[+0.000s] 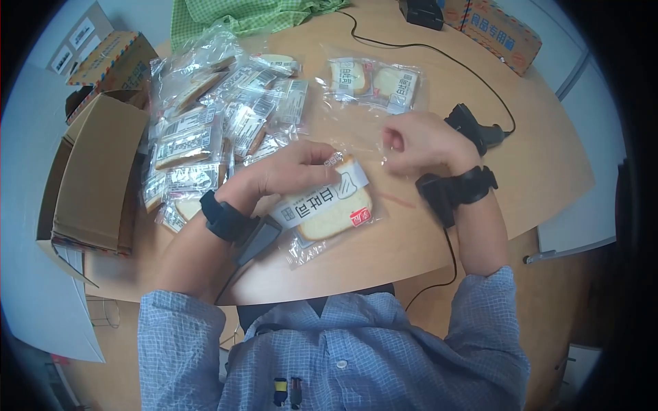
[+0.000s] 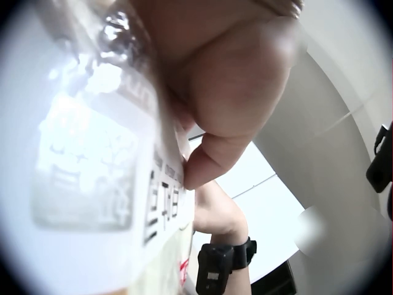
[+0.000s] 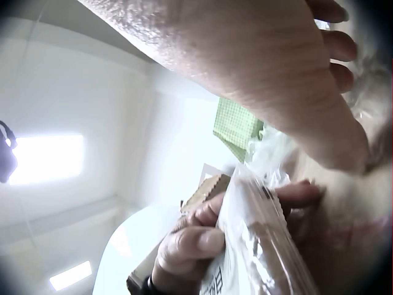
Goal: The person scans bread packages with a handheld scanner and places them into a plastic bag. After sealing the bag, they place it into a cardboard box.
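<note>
My left hand (image 1: 295, 170) grips the upper edge of a clear-wrapped slice of white bread (image 1: 336, 218) with a white printed band and red label. In the right wrist view, the left thumb and fingers pinch the wrapped bread (image 3: 242, 236) from both sides. The left wrist view shows the left hand (image 2: 230, 86) against the printed wrapper (image 2: 132, 178). My right hand (image 1: 426, 145) is at the table, right of that package, fingers loosely curled; nothing is clearly seen in it. Its fingertips (image 3: 341, 48) are spread slightly apart.
Many wrapped bread slices (image 1: 188, 140) are heaped left of the hands. Two wrapped slices (image 1: 394, 85) lie beyond. An open cardboard box (image 1: 103, 171) stands left, a green checked cloth (image 1: 233, 20) at the back. Right are a black device (image 1: 473, 127) with a cable and another carton (image 1: 500, 38).
</note>
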The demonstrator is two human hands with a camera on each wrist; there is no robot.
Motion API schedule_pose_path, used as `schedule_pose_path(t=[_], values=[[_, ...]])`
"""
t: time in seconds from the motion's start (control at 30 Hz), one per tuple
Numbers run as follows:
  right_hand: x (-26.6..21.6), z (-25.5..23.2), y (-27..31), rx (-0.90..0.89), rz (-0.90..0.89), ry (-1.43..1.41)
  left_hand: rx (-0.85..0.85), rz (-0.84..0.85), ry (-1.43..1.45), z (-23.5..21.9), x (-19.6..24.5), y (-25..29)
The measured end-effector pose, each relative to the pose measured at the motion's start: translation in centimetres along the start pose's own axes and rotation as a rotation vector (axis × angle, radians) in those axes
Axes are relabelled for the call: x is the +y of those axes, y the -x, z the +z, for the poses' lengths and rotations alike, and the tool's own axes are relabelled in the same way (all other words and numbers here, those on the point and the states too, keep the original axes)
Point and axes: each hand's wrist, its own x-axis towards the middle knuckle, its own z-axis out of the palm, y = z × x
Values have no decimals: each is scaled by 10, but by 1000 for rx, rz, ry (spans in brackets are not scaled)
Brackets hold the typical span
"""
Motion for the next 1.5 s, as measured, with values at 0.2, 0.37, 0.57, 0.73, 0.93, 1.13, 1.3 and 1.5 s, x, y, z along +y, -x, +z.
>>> schedule_pose_path(t=[0.2, 0.37, 0.57, 0.73, 0.93, 1.13, 1.3, 1.5], values=[[-7, 36, -17, 226, -193, 373, -40, 46, 28, -1, -9, 6], [13, 19, -28, 306, -210, 299, -114, 48, -35, -2, -12, 3], [23, 3, -22, 752, -240, -132, 126, -59, -46, -12, 3, -15], [20, 4, -15, 707, -289, -278, 257, -66, 490, -32, 13, -44], [31, 13, -20, 538, -243, -367, 410, -142, 413, -47, -9, -71], [22, 19, -22, 579, -262, -434, 245, 21, 750, -26, -2, -66], [28, 29, -27, 621, -268, -431, 563, 258, -311, 14, 3, -50], [31, 43, -33, 608, -262, -495, 497, 250, -1088, 33, -8, -46]])
